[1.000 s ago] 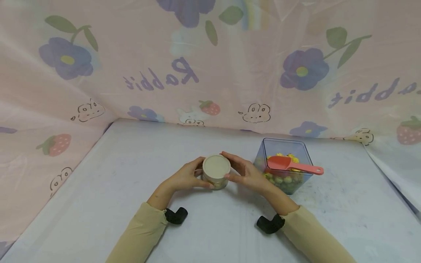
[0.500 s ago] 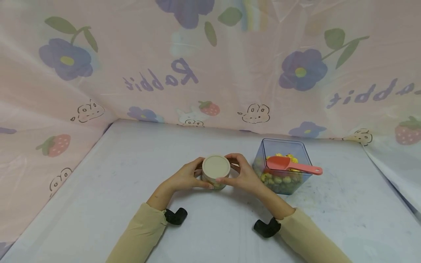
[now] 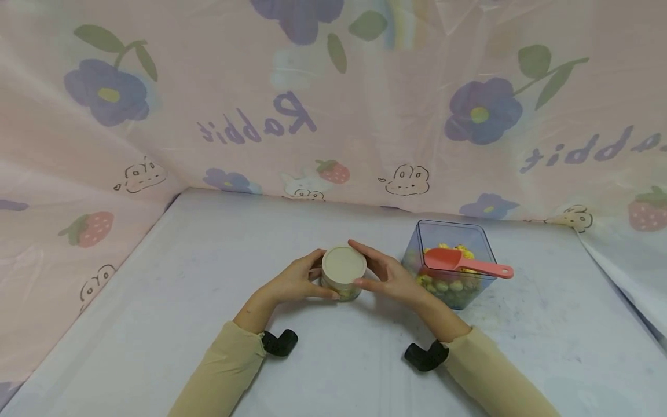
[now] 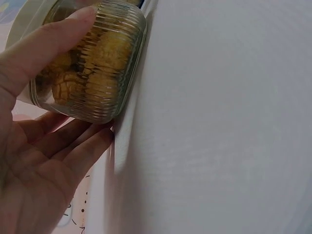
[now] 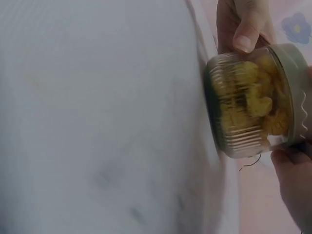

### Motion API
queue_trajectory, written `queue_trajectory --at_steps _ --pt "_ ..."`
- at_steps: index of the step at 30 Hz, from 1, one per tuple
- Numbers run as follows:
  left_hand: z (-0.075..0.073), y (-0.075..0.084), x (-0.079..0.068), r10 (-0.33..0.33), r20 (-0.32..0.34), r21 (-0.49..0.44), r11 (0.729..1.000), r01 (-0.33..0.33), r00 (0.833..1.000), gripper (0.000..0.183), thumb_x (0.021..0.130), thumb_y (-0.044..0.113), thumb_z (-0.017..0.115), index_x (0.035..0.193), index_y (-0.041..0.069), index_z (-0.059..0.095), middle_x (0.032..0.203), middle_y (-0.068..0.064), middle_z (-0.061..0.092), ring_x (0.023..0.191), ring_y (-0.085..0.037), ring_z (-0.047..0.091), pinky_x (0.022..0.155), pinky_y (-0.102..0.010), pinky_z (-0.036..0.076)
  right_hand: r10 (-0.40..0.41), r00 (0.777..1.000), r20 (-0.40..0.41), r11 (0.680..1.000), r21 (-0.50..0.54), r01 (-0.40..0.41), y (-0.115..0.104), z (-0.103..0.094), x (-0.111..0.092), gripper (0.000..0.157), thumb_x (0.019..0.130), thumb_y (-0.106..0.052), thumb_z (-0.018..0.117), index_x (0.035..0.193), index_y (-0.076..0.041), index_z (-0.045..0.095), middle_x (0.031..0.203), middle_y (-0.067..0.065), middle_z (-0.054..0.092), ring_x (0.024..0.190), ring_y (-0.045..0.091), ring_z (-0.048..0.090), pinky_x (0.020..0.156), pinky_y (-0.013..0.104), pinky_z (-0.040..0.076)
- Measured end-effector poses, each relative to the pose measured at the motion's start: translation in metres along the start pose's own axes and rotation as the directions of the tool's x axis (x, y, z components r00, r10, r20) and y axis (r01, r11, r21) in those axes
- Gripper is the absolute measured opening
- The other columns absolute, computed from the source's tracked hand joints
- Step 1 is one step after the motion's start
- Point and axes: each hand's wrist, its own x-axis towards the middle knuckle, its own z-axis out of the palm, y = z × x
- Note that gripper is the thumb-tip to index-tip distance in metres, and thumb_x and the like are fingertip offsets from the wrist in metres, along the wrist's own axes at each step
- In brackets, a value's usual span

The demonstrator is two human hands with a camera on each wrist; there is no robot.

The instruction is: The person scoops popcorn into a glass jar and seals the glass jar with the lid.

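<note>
A small ribbed glass jar (image 4: 105, 63) with a cream lid (image 3: 344, 265) stands upright on the table. Lumpy yellow-brown pieces show through its glass. My left hand (image 3: 294, 282) holds the jar's body from the left, thumb across the near side and fingers behind. From the right, my right hand (image 3: 391, 278) grips the lid, with the thumb on the near edge and the fingers at the far edge. In the right wrist view, fingertips of my right hand (image 5: 295, 185) lie at the lid's rim, while my left hand (image 5: 248, 29) shows beyond the jar.
To the right of the jar stands a clear bluish square container (image 3: 453, 292) with yellow and green pieces. A red scoop (image 3: 466, 262) lies across its top, the handle sticking out over the right rim. Behind the white table (image 3: 208, 249) hangs a pink printed sheet (image 3: 354, 110).
My right hand swung round the lid, its thumb going left along the near edge and then back right. My left hand and the jar stayed in place.
</note>
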Motion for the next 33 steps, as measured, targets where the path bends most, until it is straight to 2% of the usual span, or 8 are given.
queue_trajectory --at_steps 4,9,17,23,28,33 --pt "0.0 -0.001 0.0 0.011 0.004 0.003 1.0 -0.011 1.0 0.079 0.073 0.015 0.084 0.139 0.008 0.041 0.14 -0.011 0.048 0.134 -0.03 0.044 0.111 -0.039 0.035 0.004 1.0 -0.008 1.0 -0.023 -0.004 -0.001 0.0 0.001 0.071 0.088 -0.004 0.066 0.147 0.005 0.028 0.153 0.025 0.027 0.145 0.038 0.019 0.115 0.052 0.018" --pt "0.0 -0.002 0.0 0.023 0.0 0.007 1.0 -0.023 1.0 0.078 0.074 0.015 0.084 0.138 0.006 0.04 0.14 -0.013 0.048 0.133 -0.031 0.045 0.111 -0.04 0.035 0.005 0.998 -0.067 0.997 -0.073 -0.01 0.0 0.002 0.0 0.071 0.085 -0.005 0.071 0.145 0.005 0.034 0.149 0.023 0.037 0.142 0.037 0.028 0.114 0.051 0.023" --pt "0.001 0.0 0.0 0.03 -0.029 0.041 0.999 -0.029 0.999 0.077 0.072 0.016 0.085 0.136 0.006 0.043 0.137 -0.013 0.051 0.13 -0.031 0.048 0.11 -0.044 0.036 -0.001 0.987 -0.161 0.986 -0.162 -0.025 -0.001 0.007 -0.003 0.069 0.081 -0.003 0.075 0.141 0.007 0.041 0.144 0.022 0.044 0.136 0.038 0.038 0.111 0.047 0.032" --pt "0.003 0.001 -0.001 0.026 -0.059 0.097 0.995 -0.021 0.998 0.078 0.07 0.019 0.087 0.135 0.005 0.045 0.135 -0.013 0.053 0.129 -0.032 0.048 0.109 -0.046 0.037 -0.027 0.979 -0.202 0.987 -0.158 -0.005 -0.001 0.012 -0.005 0.068 0.08 0.0 0.075 0.14 0.004 0.044 0.141 0.022 0.046 0.134 0.037 0.041 0.108 0.038 0.036" --pt "0.003 0.001 -0.001 0.036 -0.081 0.137 0.99 -0.025 0.996 0.08 0.07 0.018 0.087 0.135 0.002 0.045 0.135 -0.014 0.053 0.128 -0.032 0.049 0.108 -0.047 0.039 -0.043 0.975 -0.219 0.988 -0.156 0.008 -0.001 0.015 -0.007 0.067 0.08 0.0 0.075 0.139 0.005 0.044 0.138 0.023 0.049 0.132 0.037 0.043 0.107 0.036 0.038" --pt "0.005 0.001 -0.001 0.035 -0.103 0.154 0.988 -0.019 0.994 0.081 0.069 0.019 0.088 0.136 0.002 0.046 0.135 -0.014 0.054 0.126 -0.032 0.051 0.106 -0.046 0.04 -0.027 0.97 -0.24 0.987 -0.158 -0.012 0.0 0.016 -0.007 0.067 0.08 -0.002 0.076 0.14 0.003 0.045 0.138 0.021 0.049 0.133 0.035 0.042 0.106 0.035 0.038"
